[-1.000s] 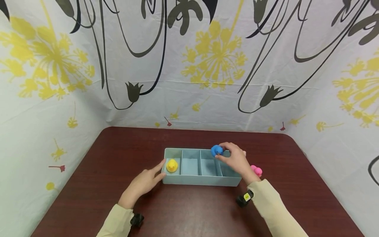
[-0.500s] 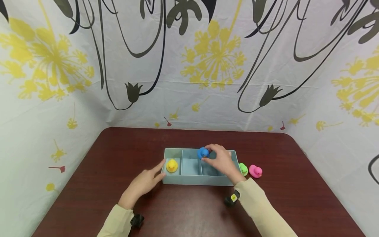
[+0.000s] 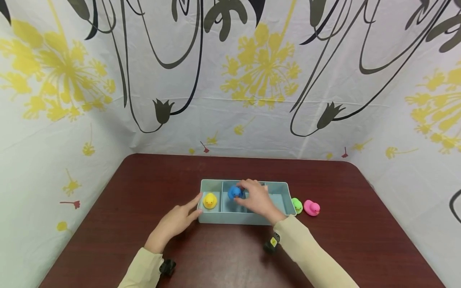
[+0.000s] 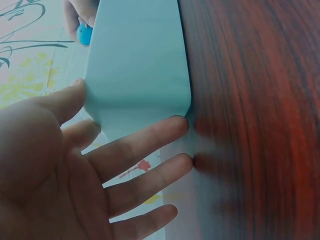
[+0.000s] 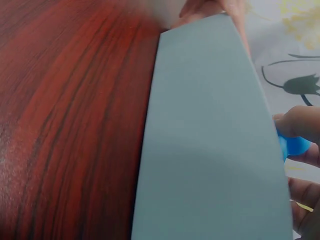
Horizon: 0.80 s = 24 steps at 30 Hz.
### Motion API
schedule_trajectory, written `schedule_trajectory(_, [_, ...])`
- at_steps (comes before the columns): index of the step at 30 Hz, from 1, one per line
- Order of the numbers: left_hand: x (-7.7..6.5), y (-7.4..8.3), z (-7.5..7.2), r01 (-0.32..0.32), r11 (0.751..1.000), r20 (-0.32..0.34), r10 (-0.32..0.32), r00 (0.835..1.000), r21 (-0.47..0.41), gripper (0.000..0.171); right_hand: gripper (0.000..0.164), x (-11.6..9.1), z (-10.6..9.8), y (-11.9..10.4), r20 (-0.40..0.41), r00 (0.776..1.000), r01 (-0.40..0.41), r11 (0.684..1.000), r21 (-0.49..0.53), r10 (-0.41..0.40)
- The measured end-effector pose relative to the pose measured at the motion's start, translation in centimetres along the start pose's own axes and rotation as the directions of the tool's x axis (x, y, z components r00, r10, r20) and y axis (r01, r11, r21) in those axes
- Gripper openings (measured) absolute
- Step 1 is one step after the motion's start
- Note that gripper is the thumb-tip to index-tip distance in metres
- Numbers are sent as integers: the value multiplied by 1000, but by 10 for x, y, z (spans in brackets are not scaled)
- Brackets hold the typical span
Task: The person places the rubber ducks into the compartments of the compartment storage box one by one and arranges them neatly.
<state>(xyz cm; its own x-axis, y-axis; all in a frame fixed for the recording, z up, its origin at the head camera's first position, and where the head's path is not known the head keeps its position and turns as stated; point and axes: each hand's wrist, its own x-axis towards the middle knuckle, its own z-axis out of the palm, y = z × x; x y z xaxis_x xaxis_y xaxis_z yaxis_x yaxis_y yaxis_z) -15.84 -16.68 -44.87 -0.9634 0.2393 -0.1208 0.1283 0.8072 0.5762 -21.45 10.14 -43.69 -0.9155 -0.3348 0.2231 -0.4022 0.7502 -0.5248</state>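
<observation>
My right hand [image 3: 256, 199] pinches a blue rubber duck [image 3: 235, 192] between thumb and fingers, over the second compartment from the left of a pale blue divided box [image 3: 230, 218]. In the right wrist view the blue duck [image 5: 296, 145] shows just past the box's long wall [image 5: 210, 130]. A yellow rubber duck [image 3: 209, 201] sits in the leftmost compartment. At the box's left end my left hand [image 3: 175, 220] rests with fingers spread, fingertips right at the end wall. The left wrist view shows those fingers [image 4: 145, 137] straight along the box's corner.
Outside the box's right end, a green rubber duck [image 3: 297, 205] and a pink rubber duck [image 3: 311, 208] stand on the dark red wooden table [image 3: 345, 240]. A patterned white cloth [image 3: 259, 132] hangs behind the table's far edge.
My right hand has carried the blue duck leftward and lower, from the box's right part to the second compartment. The green duck has come into sight. The left hand stays in place.
</observation>
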Motion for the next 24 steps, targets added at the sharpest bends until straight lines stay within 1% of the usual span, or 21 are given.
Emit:
schedule_trajectory(5, [0,0,1,8,1000,-6,-8,1000,10,63,31,3,9,-1,28,999,34,997,-76,-32])
schedule_trajectory(9, [0,0,0,16,1000,-5,-15,1000,10,63,33,6,15,-3,54,998,39,986,-162,-30])
schedule_trajectory(12, [0,1,0,14,1000,-3,-13,1000,6,63,33,8,18,-5,64,998,30,975,-221,-16])
schedule_trajectory(18, [0,2,-1,-8,1000,-10,8,1000,4,63,25,16,19,-11,113,993,2,960,-281,31])
schedule_trajectory(24, [0,1,0,-1,1000,-17,1,1000,7,62,31,20,23,-13,164,984,-11,941,-337,71])
